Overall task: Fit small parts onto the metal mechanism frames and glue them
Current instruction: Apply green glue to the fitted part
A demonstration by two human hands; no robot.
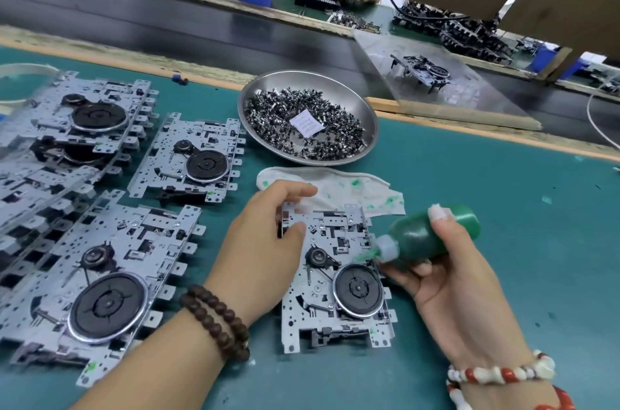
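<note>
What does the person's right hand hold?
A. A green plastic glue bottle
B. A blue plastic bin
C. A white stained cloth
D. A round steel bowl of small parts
A: the right hand grips the green plastic glue bottle, its nozzle pointing at the metal mechanism frame under the left hand.

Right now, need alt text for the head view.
A right hand tips a green glue bottle onto a metal frame that the left hand steadies on a green mat. More frames lie to the left, with a steel bowl of small parts and a stained cloth behind.
</note>
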